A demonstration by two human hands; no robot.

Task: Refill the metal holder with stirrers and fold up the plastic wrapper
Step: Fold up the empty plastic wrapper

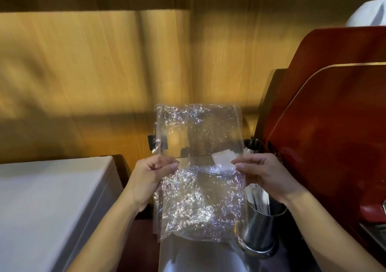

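Your left hand (149, 172) and right hand (265, 172) each pinch a side edge of the crinkled plastic wrapper (200, 167); the metal holder (262, 223) beside it holds stirrers (258, 198).

Plastic wrapper (199, 167) hangs between both hands; stirrers (259, 198) stand in metal holder (261, 230) at right.

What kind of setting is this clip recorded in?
Probably a cafe or drinks counter: a glossy red machine stands at the right, a metal holder of stirrers sits beside it, and wood panelling backs the counter.
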